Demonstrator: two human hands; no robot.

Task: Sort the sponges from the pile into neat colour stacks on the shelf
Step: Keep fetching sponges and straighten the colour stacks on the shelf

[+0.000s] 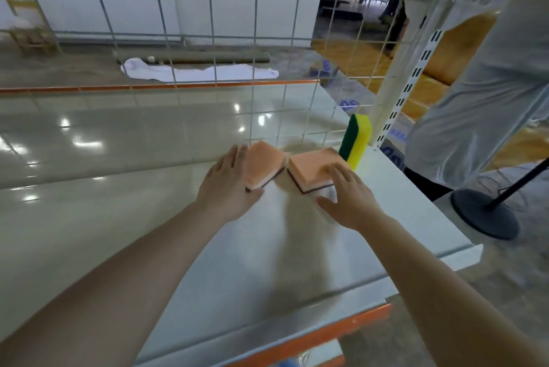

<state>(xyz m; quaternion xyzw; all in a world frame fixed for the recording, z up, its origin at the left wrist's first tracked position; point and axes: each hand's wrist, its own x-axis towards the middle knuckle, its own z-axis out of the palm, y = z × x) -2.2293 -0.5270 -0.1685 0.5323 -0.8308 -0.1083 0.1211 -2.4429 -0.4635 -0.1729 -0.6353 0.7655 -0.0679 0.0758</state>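
Where the white shelf (124, 218) spreads out under the camera, it is the largest thing in view, glossy and bare over most of its left and near stretch, so there is broad open room on that side. Its front edge carries an orange strip (312, 337), and its right edge ends in a low upturned lip close behind the right forearm. A white wire grid (208, 24) stands along the shelf's back edge, and a white slotted upright post (395, 93) rises at the shelf's back right corner. Beyond the shelf's right edge stands a person in a pale top (481, 93), with a round black stand base (484, 215) on the floor beside them. Any lettering past the grid is too blurred to read.

Near the shelf's back right corner, just in front of the grid, lie two orange-topped sponges with white and dark layers. The left sponge (266, 163) and the right sponge (315, 167) sit side by side, their near corners close together, whether touching I cannot tell. The left hand (230, 188) lies with straight fingers along the left sponge's outer side, thumb at its near corner. The right hand (347, 197) rests flat-fingered on the right sponge's top. Neither grip closes on anything. A yellow and green sponge (356, 137) stands on edge against the post, just beside the right sponge.
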